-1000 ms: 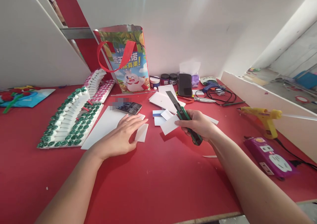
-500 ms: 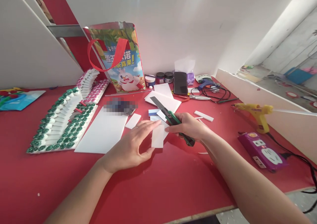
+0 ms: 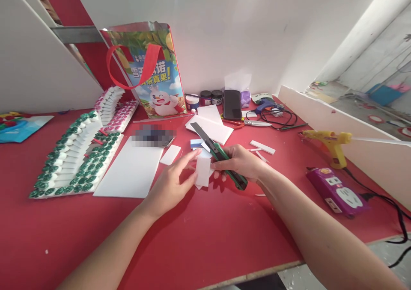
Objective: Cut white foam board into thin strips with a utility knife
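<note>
My right hand grips a green utility knife, its blade out and pointing up and to the left. Small white pieces sit between my two hands, one over another and tilted. My left hand holds them at their left edge between thumb and fingers, and fingertips of my right hand touch the right side. Just behind lie a blue-and-white card and larger white sheets. Another small white rectangle rests left of the card.
A white board and green-and-white decorated pieces lie left. A bag, jars and a black phone stand behind. On the right are scissors, a yellow glue gun and a purple power strip.
My left thumb and fingers have closed on the small white pieces, which now look raised and tilted. The knife has shifted slightly left with my right hand. The view has moved a little.
</note>
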Demonstrator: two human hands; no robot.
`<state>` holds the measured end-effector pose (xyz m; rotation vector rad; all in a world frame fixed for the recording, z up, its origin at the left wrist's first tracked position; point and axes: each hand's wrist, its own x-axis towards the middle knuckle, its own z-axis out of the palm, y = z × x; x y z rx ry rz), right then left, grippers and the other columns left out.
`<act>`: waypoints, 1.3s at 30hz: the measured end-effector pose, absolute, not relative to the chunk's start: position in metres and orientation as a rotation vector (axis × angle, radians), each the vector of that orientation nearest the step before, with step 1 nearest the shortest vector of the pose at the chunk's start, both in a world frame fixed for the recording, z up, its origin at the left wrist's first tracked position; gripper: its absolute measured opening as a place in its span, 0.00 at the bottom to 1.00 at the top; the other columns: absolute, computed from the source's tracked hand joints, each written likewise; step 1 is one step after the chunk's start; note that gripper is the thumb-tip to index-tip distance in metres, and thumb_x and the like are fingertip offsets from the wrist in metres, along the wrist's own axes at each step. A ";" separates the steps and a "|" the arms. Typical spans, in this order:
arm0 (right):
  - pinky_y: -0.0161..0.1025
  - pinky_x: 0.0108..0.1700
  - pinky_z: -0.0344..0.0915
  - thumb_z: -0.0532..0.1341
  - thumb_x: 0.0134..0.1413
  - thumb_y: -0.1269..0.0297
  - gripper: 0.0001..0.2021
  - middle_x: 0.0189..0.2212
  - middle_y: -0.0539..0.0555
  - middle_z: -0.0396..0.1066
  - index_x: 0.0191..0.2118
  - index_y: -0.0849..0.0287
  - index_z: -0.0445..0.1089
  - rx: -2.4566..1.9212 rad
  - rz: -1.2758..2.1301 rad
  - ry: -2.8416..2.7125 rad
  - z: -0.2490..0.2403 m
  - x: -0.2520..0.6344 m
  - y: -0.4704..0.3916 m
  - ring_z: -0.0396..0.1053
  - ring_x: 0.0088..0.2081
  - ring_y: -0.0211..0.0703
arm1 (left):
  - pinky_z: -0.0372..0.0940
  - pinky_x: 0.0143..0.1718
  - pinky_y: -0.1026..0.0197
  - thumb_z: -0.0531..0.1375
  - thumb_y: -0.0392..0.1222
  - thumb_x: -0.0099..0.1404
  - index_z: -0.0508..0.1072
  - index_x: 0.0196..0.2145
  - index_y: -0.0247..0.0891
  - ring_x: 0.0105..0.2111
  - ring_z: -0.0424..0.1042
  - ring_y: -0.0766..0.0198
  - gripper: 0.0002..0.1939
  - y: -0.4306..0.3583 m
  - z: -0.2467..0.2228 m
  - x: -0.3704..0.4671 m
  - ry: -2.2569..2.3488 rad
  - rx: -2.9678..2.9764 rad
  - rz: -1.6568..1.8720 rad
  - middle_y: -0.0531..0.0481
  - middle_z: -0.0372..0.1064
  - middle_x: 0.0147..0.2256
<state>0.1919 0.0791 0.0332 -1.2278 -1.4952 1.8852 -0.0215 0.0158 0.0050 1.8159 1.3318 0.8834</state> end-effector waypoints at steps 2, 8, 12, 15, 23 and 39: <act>0.33 0.26 0.67 0.70 0.42 0.68 0.07 0.20 0.52 0.75 0.28 0.63 0.73 -1.193 1.888 -1.509 0.032 0.192 0.079 0.69 0.20 0.36 | 0.71 0.50 0.53 0.59 0.49 0.67 0.65 0.62 0.43 0.52 0.74 0.53 0.27 0.016 0.004 -0.020 1.320 1.590 0.887 0.44 0.71 0.55; 0.34 0.34 0.68 0.71 0.43 0.62 0.13 0.26 0.50 0.76 0.36 0.62 0.77 -1.114 1.799 -1.353 0.025 0.189 0.079 0.71 0.27 0.35 | 0.72 0.46 0.53 0.64 0.51 0.63 0.73 0.54 0.39 0.43 0.77 0.52 0.24 0.020 0.006 -0.015 1.187 1.254 0.981 0.43 0.77 0.45; 0.33 0.30 0.65 0.73 0.40 0.60 0.16 0.22 0.47 0.72 0.36 0.62 0.77 -1.193 1.717 -1.337 0.024 0.184 0.077 0.67 0.24 0.33 | 0.71 0.47 0.50 0.68 0.50 0.58 0.73 0.52 0.35 0.43 0.77 0.53 0.27 0.021 0.004 -0.011 1.235 1.025 1.149 0.41 0.77 0.45; 0.32 0.26 0.63 0.72 0.40 0.63 0.12 0.19 0.46 0.70 0.33 0.62 0.75 -1.234 1.715 -1.382 0.026 0.177 0.071 0.65 0.21 0.33 | 0.73 0.45 0.52 0.69 0.50 0.56 0.73 0.50 0.36 0.40 0.76 0.56 0.27 0.020 0.002 -0.008 1.250 0.953 1.243 0.44 0.76 0.43; 0.33 0.26 0.69 0.70 0.44 0.69 0.10 0.19 0.47 0.73 0.32 0.61 0.70 -1.242 1.772 -1.334 0.028 0.169 0.064 0.71 0.22 0.36 | 0.73 0.41 0.58 0.68 0.46 0.59 0.69 0.56 0.42 0.42 0.74 0.59 0.28 0.017 0.003 -0.007 1.185 1.000 1.283 0.49 0.74 0.42; 0.30 0.21 0.63 0.74 0.39 0.60 0.16 0.18 0.47 0.70 0.33 0.62 0.74 -1.167 1.742 -1.300 0.026 0.174 0.068 0.67 0.20 0.34 | 0.69 0.51 0.55 0.65 0.43 0.63 0.71 0.56 0.41 0.48 0.75 0.55 0.24 0.012 0.006 -0.004 1.206 1.126 1.325 0.44 0.76 0.49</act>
